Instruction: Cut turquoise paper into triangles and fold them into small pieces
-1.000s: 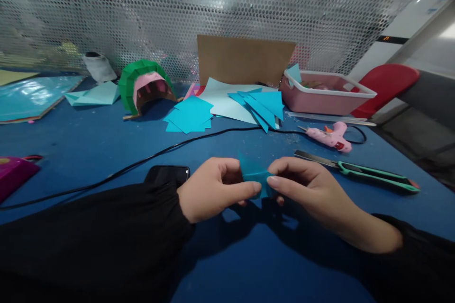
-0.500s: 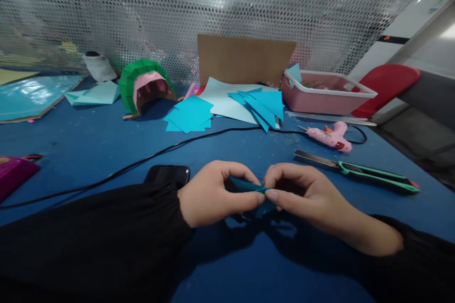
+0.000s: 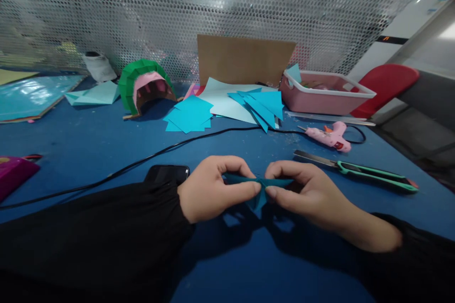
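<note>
A small folded piece of teal paper [image 3: 261,190] is held between both hands just above the blue table [image 3: 88,144]. My left hand [image 3: 213,189] pinches its left side with thumb and fingers closed. My right hand [image 3: 305,191] pinches its right side the same way. The paper lies nearly flat, edge-on to the camera, with a pointed flap hanging down between my thumbs. Black sleeves cover both forearms. A black phone [image 3: 167,173] lies just left of my left hand.
A black cable [image 3: 142,161] crosses the table. Green-handled scissors [image 3: 359,170] and a pink glue gun [image 3: 329,135] lie to the right. Behind are stacks of teal paper [image 3: 190,113], a green-and-pink paper model [image 3: 144,85], a pink tray [image 3: 325,92], cardboard [image 3: 243,59] and a perforated metal screen [image 3: 177,9].
The folded paper has been turned from upright to nearly flat between my hands, and a pointed flap now hangs below. Both hands stayed in place.
</note>
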Demonstrator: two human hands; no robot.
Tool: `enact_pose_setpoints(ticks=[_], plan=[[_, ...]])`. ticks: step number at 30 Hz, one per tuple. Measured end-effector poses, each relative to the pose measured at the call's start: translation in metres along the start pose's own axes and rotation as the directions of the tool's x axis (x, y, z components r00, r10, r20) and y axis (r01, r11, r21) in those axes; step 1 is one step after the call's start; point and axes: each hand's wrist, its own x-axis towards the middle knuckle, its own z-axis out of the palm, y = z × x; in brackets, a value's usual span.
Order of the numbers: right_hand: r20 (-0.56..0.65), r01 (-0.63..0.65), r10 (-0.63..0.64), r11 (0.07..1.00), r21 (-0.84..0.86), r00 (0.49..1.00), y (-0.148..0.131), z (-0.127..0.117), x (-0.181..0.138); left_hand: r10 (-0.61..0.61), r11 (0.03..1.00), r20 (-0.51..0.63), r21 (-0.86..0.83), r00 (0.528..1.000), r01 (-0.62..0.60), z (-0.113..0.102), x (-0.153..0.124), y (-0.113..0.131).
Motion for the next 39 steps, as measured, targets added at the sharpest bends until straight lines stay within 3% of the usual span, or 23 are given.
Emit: enact_pose_setpoints(ticks=[12, 17, 19, 21, 25, 30, 34, 39], plan=[[-0.126, 0.083, -0.078, 0.996, 0.036, 0.989, 0.002, -0.003, 0.003, -0.056, 0.986, -0.152, -0.165, 0.987, 0.031, 0.0, 0.0, 0.002], [-0.167, 0.153, -0.14, 0.986, 0.067, 0.976, 0.008, -0.004, 0.001, -0.03, 0.96, -0.316, -0.272, 0.948, -0.06, -0.005, 0.005, -0.004], [-0.176, 0.166, -0.14, 0.975, 0.145, 0.974, 0.007, -0.002, 0.0, -0.025, 0.963, -0.285, -0.264, 0.958, -0.053, -0.007, 0.005, -0.005], [-0.142, 0.131, -0.106, 0.974, 0.184, 0.984, 0.005, 0.001, 0.0, -0.016, 0.973, -0.178, -0.23, 0.984, -0.026, -0.006, 0.004, -0.004], [-0.144, 0.1, -0.079, 0.984, 0.146, 0.986, 0.003, 0.003, 0.0, -0.032, 0.955, -0.022, -0.297, 0.999, 0.024, -0.003, 0.0, 0.0], [-0.218, 0.288, -0.281, 0.958, 0.0, 0.935, 0.007, -0.001, 0.001, -0.008, 0.929, -0.09, -0.37, 0.996, -0.026, -0.004, 0.002, -0.002], [-0.1, 0.339, -0.368, 0.914, -0.224, 0.925, 0.008, -0.003, 0.001, 0.004, 0.952, -0.164, -0.3, 0.986, -0.054, -0.004, 0.006, -0.008], [0.0, 0.391, -0.401, 0.893, -0.222, 0.916, 0.007, -0.003, 0.003, -0.035, 0.92, -0.063, -0.392, 0.997, 0.007, -0.003, 0.009, -0.012]])
